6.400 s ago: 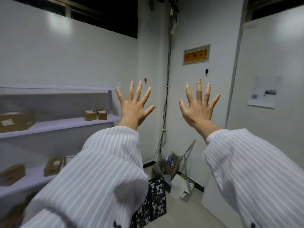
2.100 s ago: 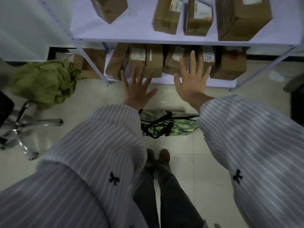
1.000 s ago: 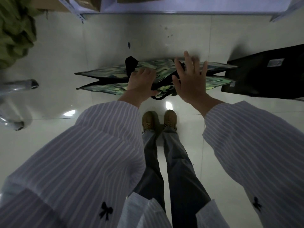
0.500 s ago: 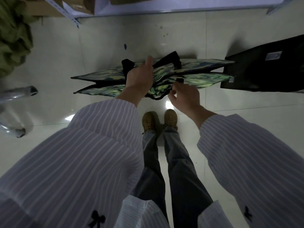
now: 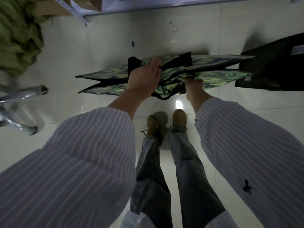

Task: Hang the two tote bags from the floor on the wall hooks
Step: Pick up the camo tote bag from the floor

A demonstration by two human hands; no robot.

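Observation:
A green camouflage tote bag [image 5: 218,76] with black handles stands on the pale floor just ahead of my feet, its mouth facing up. My left hand [image 5: 144,78] is closed around the far black handle [image 5: 177,60], pulled up from the bag. My right hand [image 5: 193,84] grips the bag's near rim where the near handle joins; the fingertips are hidden behind the fabric. A black tote bag [image 5: 271,66] stands on the floor right beside it, touching its right end. No wall hooks are in view.
A metal shelf rack with cardboard boxes [image 5: 92,4] runs along the top. Green cloth [image 5: 18,35] is heaped at the upper left. A chair's chrome legs [image 5: 21,102] jut in from the left. My shoes [image 5: 166,124] stand just behind the bag.
My view dropped from the wall to the floor. Both hands went from spread open to down on the camouflage bag; the left lifted the far handle and the right closed on the near rim.

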